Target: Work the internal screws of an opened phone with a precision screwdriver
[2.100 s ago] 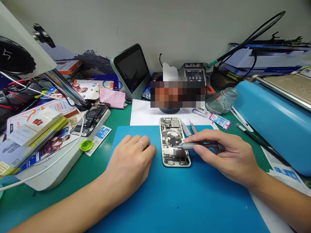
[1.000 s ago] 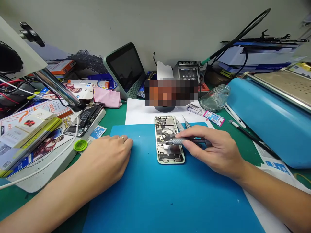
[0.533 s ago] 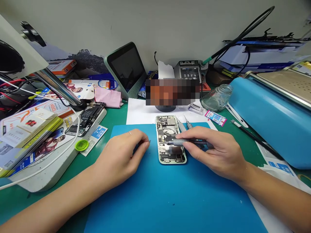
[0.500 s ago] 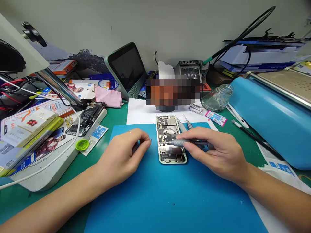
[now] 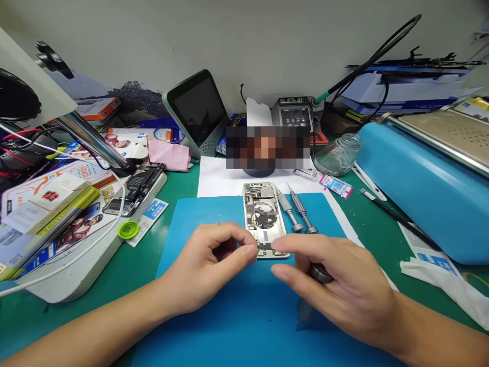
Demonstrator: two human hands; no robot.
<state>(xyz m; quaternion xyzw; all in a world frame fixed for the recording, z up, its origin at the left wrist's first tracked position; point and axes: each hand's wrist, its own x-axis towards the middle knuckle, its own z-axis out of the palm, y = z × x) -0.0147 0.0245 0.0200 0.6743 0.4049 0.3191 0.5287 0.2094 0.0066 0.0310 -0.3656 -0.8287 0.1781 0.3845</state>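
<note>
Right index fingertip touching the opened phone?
Cannot tell. Head view: index fingertip of the right hand overlaps the opened phone at its lower right corner; any gap is hidden.

Glass jar (image 5: pixel 338 154), tablet (image 5: pixel 198 109) (dark screen)

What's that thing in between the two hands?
Head view: the opened phone's bottom end lies between the left hand and right hand, on the blue mat.

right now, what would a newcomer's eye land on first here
The opened phone, its insides bare, lies mid-desk on the blue mat. Both hands meet at its near end: the left hand pinches its fingertips together, the right hand has a dark-capped tool tucked under it. A big blue machine fills the right.
</note>
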